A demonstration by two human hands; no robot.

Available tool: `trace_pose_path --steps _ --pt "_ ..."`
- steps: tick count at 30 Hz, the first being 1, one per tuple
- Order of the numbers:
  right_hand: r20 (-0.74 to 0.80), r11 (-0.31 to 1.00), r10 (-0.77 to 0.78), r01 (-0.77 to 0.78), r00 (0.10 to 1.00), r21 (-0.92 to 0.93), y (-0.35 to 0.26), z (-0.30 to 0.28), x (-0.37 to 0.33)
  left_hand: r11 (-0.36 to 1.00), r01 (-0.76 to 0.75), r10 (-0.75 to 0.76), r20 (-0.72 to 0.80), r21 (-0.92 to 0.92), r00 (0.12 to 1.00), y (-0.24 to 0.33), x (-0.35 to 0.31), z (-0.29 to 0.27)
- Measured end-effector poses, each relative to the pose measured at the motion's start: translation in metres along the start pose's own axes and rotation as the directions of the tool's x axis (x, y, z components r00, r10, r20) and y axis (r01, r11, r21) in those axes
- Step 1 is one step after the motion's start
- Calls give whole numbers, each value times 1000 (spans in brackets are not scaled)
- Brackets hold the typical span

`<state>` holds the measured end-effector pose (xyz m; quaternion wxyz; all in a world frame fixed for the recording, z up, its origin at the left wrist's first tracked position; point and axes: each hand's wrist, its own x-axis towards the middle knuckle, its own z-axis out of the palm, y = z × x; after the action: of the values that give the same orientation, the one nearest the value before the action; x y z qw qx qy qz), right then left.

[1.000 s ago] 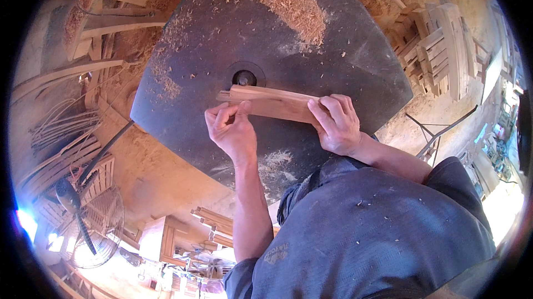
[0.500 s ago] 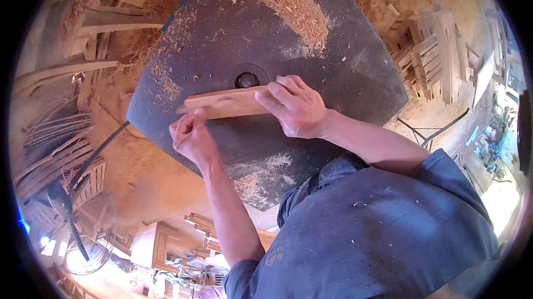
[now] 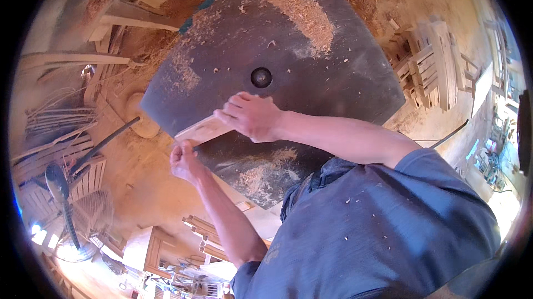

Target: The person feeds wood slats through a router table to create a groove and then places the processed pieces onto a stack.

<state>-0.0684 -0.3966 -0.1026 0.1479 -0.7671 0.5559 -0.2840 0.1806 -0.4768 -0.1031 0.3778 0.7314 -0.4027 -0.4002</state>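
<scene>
A short, pale wooden piece (image 3: 205,128) slants across the left front of a dark machine table (image 3: 344,93). My right hand (image 3: 252,116) is closed over its right end, palm down, hiding that part. At the other end, near the table's left edge, my left hand (image 3: 187,161) pinches the wood between thumb and fingers. A round spindle cutter (image 3: 261,77) sits in a hole in the tabletop, just beyond my right hand; the wood is apart from it.
Wood shavings (image 3: 302,13) lie heaped on the far part of the table, with more (image 3: 261,174) at its near edge. Stacked wooden parts (image 3: 438,66) stand at the right. At the left are curved wooden pieces (image 3: 72,59) and a standing fan (image 3: 58,182).
Both hands have drawn the wooden piece toward me and left, away from the cutter. Its left end now points lower, and the cutter shows fully.
</scene>
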Motion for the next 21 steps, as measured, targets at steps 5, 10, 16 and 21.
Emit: trace_pose_path --steps 5,10,16,21 --pt "170 968 250 -244 953 -56 -28 -23 -49 995 -68 67 -10 -74 998 -21 -51 5" --pt "273 587 602 -648 750 485 -35 -42 -92 947 93 -91 22 -306 996 8 -119 26" --pt "690 -641 280 -405 668 652 -49 -78 -153 553 722 71 887 -416 457 31 -189 39" --pt "640 -696 336 -277 691 663 -75 -93 -212 758 593 62 934 -273 351 34 -237 44"
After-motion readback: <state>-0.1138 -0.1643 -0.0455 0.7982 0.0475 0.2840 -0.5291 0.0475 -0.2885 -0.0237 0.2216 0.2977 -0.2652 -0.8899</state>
